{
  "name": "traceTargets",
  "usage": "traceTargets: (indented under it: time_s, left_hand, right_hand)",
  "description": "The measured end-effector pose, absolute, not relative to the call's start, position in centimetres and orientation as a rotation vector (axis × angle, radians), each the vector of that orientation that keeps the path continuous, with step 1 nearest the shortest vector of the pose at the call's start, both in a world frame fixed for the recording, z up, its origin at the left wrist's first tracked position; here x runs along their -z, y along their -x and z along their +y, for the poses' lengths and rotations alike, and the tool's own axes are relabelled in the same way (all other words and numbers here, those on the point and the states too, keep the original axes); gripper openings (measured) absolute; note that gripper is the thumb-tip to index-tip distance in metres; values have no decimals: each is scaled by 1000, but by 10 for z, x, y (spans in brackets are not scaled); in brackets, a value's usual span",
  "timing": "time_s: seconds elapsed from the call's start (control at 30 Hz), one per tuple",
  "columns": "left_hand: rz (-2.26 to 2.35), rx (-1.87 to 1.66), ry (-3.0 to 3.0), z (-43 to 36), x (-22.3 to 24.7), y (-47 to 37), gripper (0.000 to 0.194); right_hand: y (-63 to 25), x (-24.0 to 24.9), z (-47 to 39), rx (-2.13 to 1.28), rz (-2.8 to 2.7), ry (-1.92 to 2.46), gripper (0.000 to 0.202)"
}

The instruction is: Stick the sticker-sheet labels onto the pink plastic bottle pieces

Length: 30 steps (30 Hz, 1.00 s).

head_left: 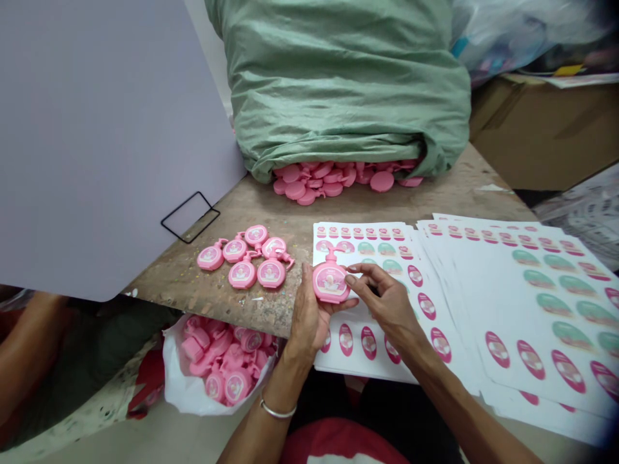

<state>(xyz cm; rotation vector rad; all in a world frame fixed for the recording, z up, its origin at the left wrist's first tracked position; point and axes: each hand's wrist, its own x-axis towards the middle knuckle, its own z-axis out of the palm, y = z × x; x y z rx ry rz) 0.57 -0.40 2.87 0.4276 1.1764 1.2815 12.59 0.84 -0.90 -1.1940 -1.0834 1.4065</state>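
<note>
My left hand (312, 316) is closed around the lower left side of a pink toy pump bottle (331, 293), which stands upright above the sticker sheets. A round picture sticker covers the bottle's front. From the right, my right hand (382, 290) pinches the bottle's right edge with thumb and forefinger, beside the sticker. Below both hands lies a stack of sticker sheets (358, 353) with pink oval, green and small printed stickers; some places on the top sheet are bare. Left of my hands, several labelled toy pump bottles (242, 274) lie grouped on the wooden table (232, 206).
Plain pink bottles (333, 180) spill from a green cloth sack (348, 84). A white bag (186, 390) of pink pieces hangs below the table edge. More sticker sheets (483, 283) lie right. A grey board (97, 129) and another person's arm (29, 354) are left.
</note>
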Motion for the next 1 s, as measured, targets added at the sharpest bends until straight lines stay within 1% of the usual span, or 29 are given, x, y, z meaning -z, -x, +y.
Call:
traceTargets:
  time_s: [0.53, 0.73, 0.93, 1.0]
  left_hand:
    - [1178, -1283, -451, -3, -29, -6, 52]
    - [1179, -1285, -461, -3, -27, -6, 52]
    - [1183, -1285, -465, -3, -31, -8, 51]
    - [1167, -1285, -490, -5, -33, -8, 47]
  right_hand:
    - [-128, 5, 9, -1337, -1141, 1284, 43]
    - [-128, 1, 8, -1316, -1141, 1311, 42]
    - [-126, 1, 8, -1213, -1143, 1317, 35]
    - [-125, 2, 7, -1196, -1152, 1326, 35]
